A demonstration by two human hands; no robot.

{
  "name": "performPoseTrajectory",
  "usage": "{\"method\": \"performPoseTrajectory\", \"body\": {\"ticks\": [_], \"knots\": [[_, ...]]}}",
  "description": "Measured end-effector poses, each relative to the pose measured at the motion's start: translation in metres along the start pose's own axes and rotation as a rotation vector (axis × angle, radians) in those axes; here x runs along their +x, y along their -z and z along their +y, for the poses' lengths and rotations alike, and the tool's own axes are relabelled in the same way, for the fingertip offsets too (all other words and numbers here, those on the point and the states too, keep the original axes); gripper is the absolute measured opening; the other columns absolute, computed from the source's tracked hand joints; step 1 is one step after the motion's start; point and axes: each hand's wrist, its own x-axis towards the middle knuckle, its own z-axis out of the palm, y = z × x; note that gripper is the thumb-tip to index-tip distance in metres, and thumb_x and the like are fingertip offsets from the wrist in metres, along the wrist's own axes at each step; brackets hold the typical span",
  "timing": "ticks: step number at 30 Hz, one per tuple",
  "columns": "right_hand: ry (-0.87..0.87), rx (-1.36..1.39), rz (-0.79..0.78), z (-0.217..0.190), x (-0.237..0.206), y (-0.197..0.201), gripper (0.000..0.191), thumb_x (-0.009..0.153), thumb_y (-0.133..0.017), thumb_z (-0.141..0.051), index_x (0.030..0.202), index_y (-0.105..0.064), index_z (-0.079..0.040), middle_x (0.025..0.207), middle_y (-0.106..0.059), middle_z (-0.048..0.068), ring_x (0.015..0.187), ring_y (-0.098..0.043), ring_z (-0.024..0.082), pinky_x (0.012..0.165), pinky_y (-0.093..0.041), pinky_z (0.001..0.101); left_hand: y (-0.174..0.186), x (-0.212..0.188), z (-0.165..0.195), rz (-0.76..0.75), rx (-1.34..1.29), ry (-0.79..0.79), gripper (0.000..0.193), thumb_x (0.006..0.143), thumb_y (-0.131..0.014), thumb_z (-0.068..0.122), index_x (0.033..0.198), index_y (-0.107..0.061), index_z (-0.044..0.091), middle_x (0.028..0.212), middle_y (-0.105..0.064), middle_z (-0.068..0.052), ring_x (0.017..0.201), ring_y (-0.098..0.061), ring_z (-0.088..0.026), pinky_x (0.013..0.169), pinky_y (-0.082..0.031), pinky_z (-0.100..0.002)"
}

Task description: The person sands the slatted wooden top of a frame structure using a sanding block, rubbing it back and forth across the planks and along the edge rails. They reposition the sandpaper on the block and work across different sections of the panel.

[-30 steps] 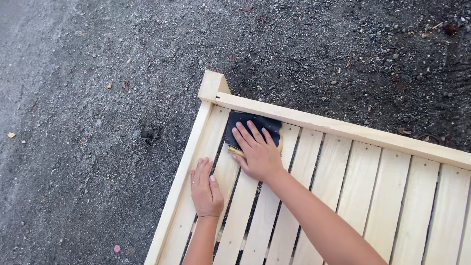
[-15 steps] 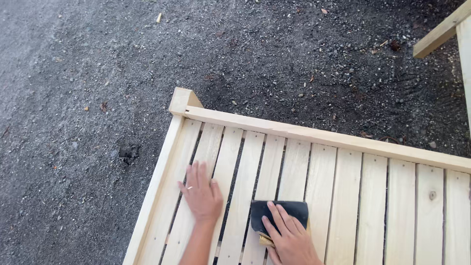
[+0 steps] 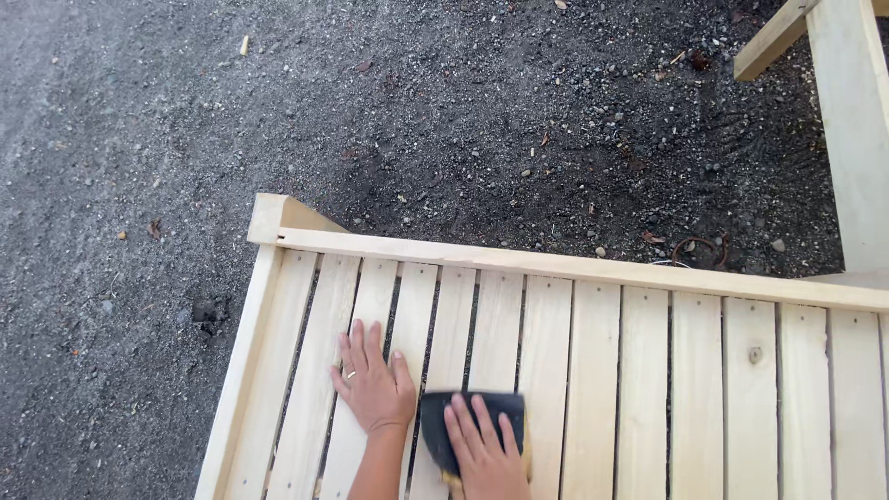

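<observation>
Since half a second ago the frame's corner has slid lower and to the right in my view, the right hand sits a touch further left beside the left one, and more of the second wooden piece shows at the upper right; a second ago that hand and its pad were up by the top rail, so they have come well down the slats

Head view, the only one I have: the right hand (image 3: 483,451) lies fingers spread on a dark sanding pad (image 3: 460,418), pressing it flat onto the slats rather than gripping it, with a yellowish edge of the pad peeking out under the palm; the pad rests on the pale wooden slatted frame (image 3: 593,264), across the fourth and fifth slats from the left, low in the picture and well below the top rail; the left hand (image 3: 374,381) is released, palm down with fingers spread on the second and third slats, just beside the pad, with a ring on one finger; the frame's corner post stands at the upper left of the slats

The frame lies on dark gravel ground (image 3: 139,139) scattered with small stones and bits of leaf; at the upper right stands another pale timber piece (image 3: 852,120), its upright reaching down to the frame's top rail; a small rusty ring (image 3: 699,246) lies on the gravel just above that rail
</observation>
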Motion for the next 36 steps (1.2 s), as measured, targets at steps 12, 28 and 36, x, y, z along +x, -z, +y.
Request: {"method": "performPoseTrajectory", "body": {"ticks": [12,28,36], "knots": [[-0.092,0.163,0.007,0.040,0.112,0.020,0.088,0.084,-0.066,-0.035,0.158,-0.029,-0.006,0.166,-0.029,0.011,0.153,-0.024,0.031,0.120,-0.020,0.0546,0.001,-0.009,-0.005,-0.009,-0.037,0.032,0.059,0.090,-0.049,0.021,0.149,-0.049,0.023,0.165,-0.037,-0.002,0.156,-0.025,-0.027,0.123,-0.008,-0.059],[-0.045,0.188,-0.077,0.041,0.039,0.030,0.086,0.083,-0.063,-0.033,0.157,-0.029,-0.005,0.165,-0.026,0.012,0.152,-0.022,0.032,0.118,-0.019,0.0513,0.005,-0.007,-0.006,0.034,-0.181,-0.023,0.060,0.089,-0.053,0.027,0.150,-0.053,0.022,0.166,-0.037,-0.005,0.156,-0.026,-0.030,0.123,-0.008,-0.060],[-0.119,0.097,-0.057,0.073,0.098,0.007,0.089,0.087,-0.063,-0.039,0.158,-0.023,-0.005,0.168,-0.021,0.012,0.154,-0.018,0.032,0.121,-0.017,0.0516,0.009,-0.008,-0.002,-0.028,-0.087,-0.011,0.063,0.088,-0.055,0.033,0.150,-0.049,0.023,0.168,-0.031,-0.004,0.157,-0.022,-0.031,0.123,-0.009,-0.061]]}}
